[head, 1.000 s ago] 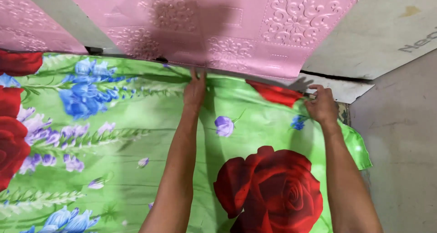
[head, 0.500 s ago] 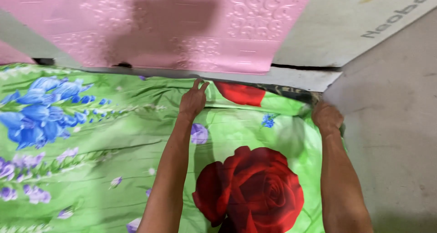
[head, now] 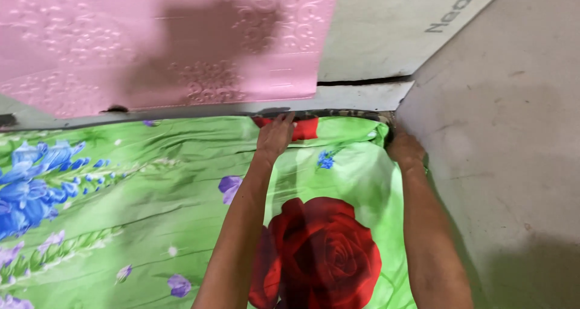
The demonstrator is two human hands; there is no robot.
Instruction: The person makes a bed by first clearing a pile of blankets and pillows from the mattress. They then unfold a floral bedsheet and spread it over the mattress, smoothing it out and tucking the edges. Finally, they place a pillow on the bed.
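L hand fingers flat on green floral sheet edge; R hand curled gripping corner.

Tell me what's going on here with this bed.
A person is pressing both hands along the far edge of a green floral bedsheet. The left hand lies flat near a red flower at the edge by the pink embossed wall panel. The right hand is at the sheet's corner, beside the grey wall.

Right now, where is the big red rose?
In the head view, the big red rose is printed on the green bedsheet, low and right of centre, between the person's two forearms, below the left hand and right hand.
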